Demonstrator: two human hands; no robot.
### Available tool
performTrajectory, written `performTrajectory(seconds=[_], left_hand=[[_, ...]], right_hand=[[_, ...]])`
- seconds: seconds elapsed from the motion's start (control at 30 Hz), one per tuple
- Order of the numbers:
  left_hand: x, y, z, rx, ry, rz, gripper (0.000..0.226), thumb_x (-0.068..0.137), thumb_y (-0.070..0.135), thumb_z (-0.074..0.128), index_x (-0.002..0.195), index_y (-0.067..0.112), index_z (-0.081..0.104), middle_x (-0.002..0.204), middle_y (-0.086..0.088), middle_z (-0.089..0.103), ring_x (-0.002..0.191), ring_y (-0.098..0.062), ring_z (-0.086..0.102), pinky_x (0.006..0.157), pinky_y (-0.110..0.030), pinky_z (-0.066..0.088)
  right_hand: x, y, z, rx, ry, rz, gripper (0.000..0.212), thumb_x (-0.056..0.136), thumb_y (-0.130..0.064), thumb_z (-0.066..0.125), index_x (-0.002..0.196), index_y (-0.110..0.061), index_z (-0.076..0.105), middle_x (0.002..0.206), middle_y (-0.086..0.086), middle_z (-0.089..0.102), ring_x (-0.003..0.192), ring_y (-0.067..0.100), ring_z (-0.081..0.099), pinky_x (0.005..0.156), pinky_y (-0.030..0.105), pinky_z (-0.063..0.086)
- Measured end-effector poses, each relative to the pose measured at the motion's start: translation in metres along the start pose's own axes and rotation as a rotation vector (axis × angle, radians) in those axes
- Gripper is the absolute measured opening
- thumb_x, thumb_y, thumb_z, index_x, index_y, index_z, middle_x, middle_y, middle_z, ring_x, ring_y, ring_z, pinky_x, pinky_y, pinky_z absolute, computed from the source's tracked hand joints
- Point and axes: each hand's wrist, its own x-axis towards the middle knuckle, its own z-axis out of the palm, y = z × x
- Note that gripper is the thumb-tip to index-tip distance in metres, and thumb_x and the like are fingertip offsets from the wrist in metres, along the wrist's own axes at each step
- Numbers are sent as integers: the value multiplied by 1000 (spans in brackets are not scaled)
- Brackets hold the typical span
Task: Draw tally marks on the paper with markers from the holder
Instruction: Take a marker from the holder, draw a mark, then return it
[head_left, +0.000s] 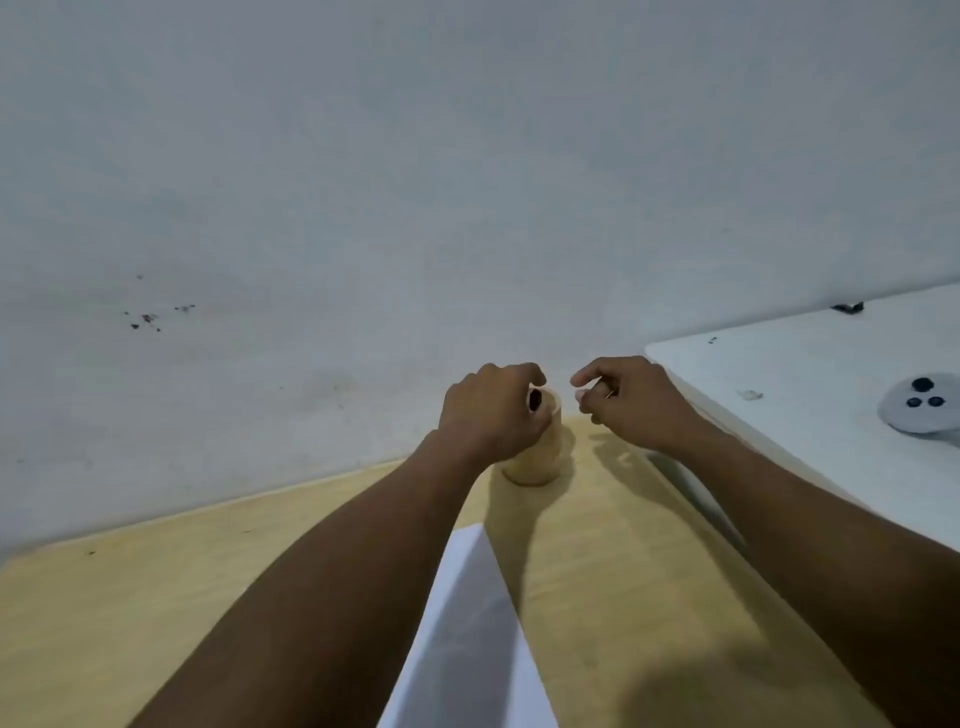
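Left hand (491, 410) fingers are curled around the top of the holder (535, 452), pinching what looks like a dark marker (535, 400), probably steadying the cup while pulling it out. Right hand (631, 402) hovers just beside the rim, fingers loosely curled on nothing I can make out. Paper (472, 639) lies nearer on the wooden table (208, 597), no marks showing.

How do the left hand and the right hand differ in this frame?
The left hand is curled over the rim of the holder around a dark marker; the right hand hangs beside the holder, touching nothing visible. The left hand looks closed, while the right hand's fingers are loosely pinched. Both are bare, reaching forward over the table.
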Motion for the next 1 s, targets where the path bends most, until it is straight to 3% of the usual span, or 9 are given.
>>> performTrajectory(seconds=[0.17,0.33,0.47,0.53,0.67,0.73,0.87,1.0], left_hand=[[7,-3,11,29,12,-3,26,96,38,54,113,26,71,101,0,75,94,-26,67,68,-31,44],[-6,-8,-11,-114,95,-22,21,93,34,59,107,27,73,95,3,77,92,-23,69,73,-34,53],[-29,-9,-55,-272,220,-22,16,93,33,67,100,22,76,84,3,79,80,-17,73,77,-37,59],[-43,-8,-79,-393,268,-42,16,93,28,69,100,16,77,80,0,79,73,-17,75,77,-38,61],[-75,-12,-117,-534,292,-80,14,92,23,71,96,11,76,74,-1,78,63,-13,77,69,-33,62],[-93,-21,-129,-621,265,-124,15,92,23,72,96,8,76,75,-4,79,65,-16,78,65,-32,62],[-130,-54,-143,-796,243,-242,20,92,23,75,91,4,74,77,-7,79,73,-26,79,62,-30,58],[-171,-96,-142,-943,217,-345,23,92,21,75,91,-3,73,79,-14,77,74,-26,78,65,-29,59]], right_hand=[[0,8,6,3,-18,56,11,89,-25,67,96,-31,74,80,3,78,78,21,76,74,37,61],[-10,-14,0,45,-12,58,12,92,-16,67,98,-17,77,80,8,80,71,20,77,67,28,56],[-29,-56,-1,166,-38,69,14,93,-17,64,95,-16,79,83,6,80,73,21,78,66,30,53],[-43,-82,3,269,-103,133,16,95,-24,65,96,-14,79,88,8,81,71,19,76,63,31,54],[-72,-127,24,617,-317,343,62,89,-62,67,110,-3,73,86,10,77,70,22,71,59,31,50],[-83,-144,42,819,-375,402,71,86,-72,62,111,-6,72,88,9,74,67,22,67,56,31,47],[-92,-168,87,1217,-260,538,62,92,-68,56,103,-10,71,75,4,61,50,13,44,46,24,31],[-95,-184,135,1333,-234,573,36,98,-46,64,86,-12,62,60,0,55,36,8,38,36,19,27]])
